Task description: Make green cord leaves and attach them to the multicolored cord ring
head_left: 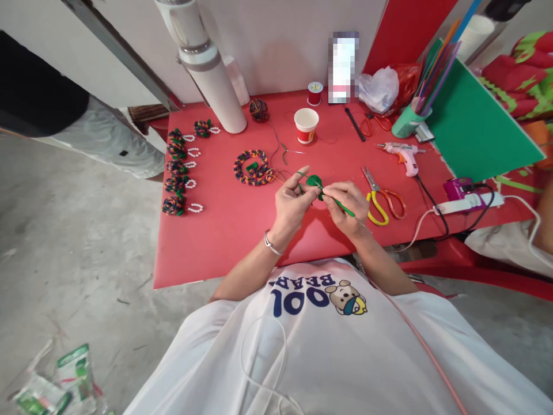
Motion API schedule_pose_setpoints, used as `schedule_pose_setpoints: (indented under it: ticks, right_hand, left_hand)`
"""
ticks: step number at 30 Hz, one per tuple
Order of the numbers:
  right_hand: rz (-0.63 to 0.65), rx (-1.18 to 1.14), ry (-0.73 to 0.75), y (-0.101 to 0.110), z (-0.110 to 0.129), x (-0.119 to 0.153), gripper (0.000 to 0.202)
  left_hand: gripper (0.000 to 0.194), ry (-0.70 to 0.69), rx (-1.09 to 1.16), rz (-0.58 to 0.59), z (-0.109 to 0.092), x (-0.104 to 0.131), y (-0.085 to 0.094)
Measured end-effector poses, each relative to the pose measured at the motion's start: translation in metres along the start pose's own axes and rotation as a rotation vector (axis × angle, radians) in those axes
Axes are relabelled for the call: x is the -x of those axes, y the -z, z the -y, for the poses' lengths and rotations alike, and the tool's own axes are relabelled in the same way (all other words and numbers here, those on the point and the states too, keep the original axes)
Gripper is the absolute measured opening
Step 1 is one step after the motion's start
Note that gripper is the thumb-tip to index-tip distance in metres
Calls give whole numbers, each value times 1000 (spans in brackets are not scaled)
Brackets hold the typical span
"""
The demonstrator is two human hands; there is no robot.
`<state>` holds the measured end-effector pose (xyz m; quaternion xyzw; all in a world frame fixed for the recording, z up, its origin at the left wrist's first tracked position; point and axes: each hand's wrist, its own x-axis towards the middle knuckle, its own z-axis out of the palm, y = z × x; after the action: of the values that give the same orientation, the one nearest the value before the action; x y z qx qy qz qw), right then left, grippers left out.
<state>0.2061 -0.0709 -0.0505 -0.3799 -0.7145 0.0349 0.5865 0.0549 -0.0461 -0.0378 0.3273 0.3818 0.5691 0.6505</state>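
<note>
Above the table's near edge, my left hand (294, 199) pinches green yarn, with a strand running over its raised index finger. My right hand (348, 207) is closed on a crochet hook with a green handle (344, 208), its tip at the yarn between both hands. A ball of green yarn (314, 182) sits just beyond my fingertips. To the left lies a multicoloured braided ring (252, 168) with a small green piece inside it. Scissors (380, 199) with yellow and red handles rest right of my right hand.
Several multicoloured yarn pieces (175, 167) with bead loops line the red table's (194, 248) left side. A white flask (220, 86), paper cup (306, 128) and phone (343, 69) stand at the back. Right are a pink glue gun (405, 155), power strip (469, 203) and green board (479, 121).
</note>
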Motion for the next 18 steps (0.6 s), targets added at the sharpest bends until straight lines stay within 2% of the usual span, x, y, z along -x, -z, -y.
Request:
schedule_pose_setpoints:
  ticks: [4, 13, 18]
  right_hand:
    - [-19, 56, 23, -5, 2, 2, 27]
    - [-5, 51, -15, -4, 1, 4, 20]
    - [20, -10, -117, -1, 4, 1, 16]
  left_hand:
    - [81, -10, 1, -28, 3, 1, -1]
    - [77, -41, -24, -12, 5, 1, 3]
    - [76, -64, -39, -10, 5, 0, 5]
